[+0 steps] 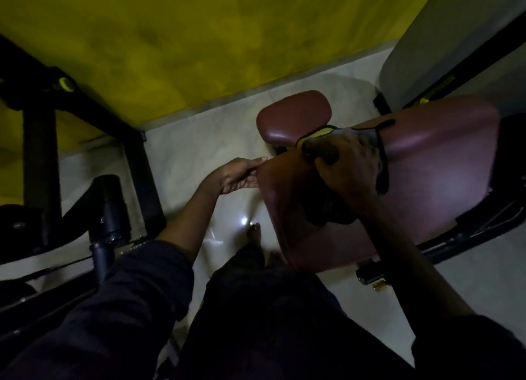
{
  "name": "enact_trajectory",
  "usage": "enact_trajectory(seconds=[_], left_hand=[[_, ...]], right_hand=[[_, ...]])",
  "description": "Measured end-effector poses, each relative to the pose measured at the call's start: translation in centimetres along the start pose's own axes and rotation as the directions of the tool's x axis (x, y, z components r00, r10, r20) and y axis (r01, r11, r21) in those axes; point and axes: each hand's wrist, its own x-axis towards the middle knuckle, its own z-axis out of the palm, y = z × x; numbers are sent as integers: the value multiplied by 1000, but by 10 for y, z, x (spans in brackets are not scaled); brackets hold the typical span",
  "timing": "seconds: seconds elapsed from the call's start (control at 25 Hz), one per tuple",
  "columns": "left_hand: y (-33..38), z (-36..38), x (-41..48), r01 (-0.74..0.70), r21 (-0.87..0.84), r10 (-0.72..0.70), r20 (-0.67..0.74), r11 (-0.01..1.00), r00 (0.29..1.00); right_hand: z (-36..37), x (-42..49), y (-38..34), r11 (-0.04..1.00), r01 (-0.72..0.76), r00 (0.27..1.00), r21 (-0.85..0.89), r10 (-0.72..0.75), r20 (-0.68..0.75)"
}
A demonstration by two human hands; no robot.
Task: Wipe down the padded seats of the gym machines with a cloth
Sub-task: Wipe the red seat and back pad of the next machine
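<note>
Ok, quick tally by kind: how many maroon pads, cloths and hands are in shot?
Maroon pads: 2 (large pad, small pad)
Cloths: 1 (cloth, under the right hand)
Hands: 2 (right hand, left hand)
Total: 5

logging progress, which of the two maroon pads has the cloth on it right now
The large maroon pad nearest the person: the right hand holds the cloth against it. The small pad beyond it is bare.
</note>
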Motion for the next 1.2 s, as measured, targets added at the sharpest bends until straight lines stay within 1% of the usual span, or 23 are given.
enact_trajectory(seconds=[0.04,0.08,0.16,0.2,0.24,0.28,0.36,0.4,0.52,0.6,0.72,0.8,0.92,1.08,1.2], left_hand=[[-2,0,-3,-9,-29,9,-9,1000,1000],[-9,-1,-10,-31,-64,29,-36,997,999],[-20,-4,-12,-89,-99,78,-106,991,991],[-22,-3,-11,-121,-105,105,-142,987,984],[-25,-2,-11,-156,-111,135,-175,982,975],[-25,-1,-11,-189,-102,165,-206,977,964],[-25,0,-12,-220,-66,198,-244,973,949],[-24,-1,-13,-232,-51,213,-243,971,946],[-26,-6,-10,-237,-48,223,-204,970,953],[-28,-13,-10,-186,-96,174,-118,978,978],[-29,-30,-11,-135,-101,137,9,986,991],[-25,-36,-13,-145,-95,150,54,985,987],[-23,-35,-17,-180,-111,190,78,977,979],[-35,-40,-11,-208,-211,235,114,955,965],[-40,-39,-10,-212,-262,251,127,942,960]], right_hand=[[-1,9,-3,1000,8,1000,-30,-8,-19],[0,12,-9,997,59,998,-56,-60,-24],[2,6,-27,981,160,987,-106,-158,23],[3,-6,-40,967,221,974,-124,-214,69],[6,-23,-53,955,276,959,-113,-266,100],[8,-41,-64,947,311,948,-81,-303,102],[9,-69,-76,938,346,937,-25,-344,55],[12,-76,-76,934,356,934,-27,-355,37],[19,-89,-65,910,403,915,-102,-398,64],[23,-98,-66,892,423,906,-161,-415,82],[32,-96,-94,882,348,937,-317,-335,96],[38,-86,-116,849,343,939,-402,-323,118],[39,-88,-128,811,351,936,-468,-309,167],[31,-118,-120,752,363,931,-550,-273,241],[38,-111,-134,719,363,931,-593,-263,251]])
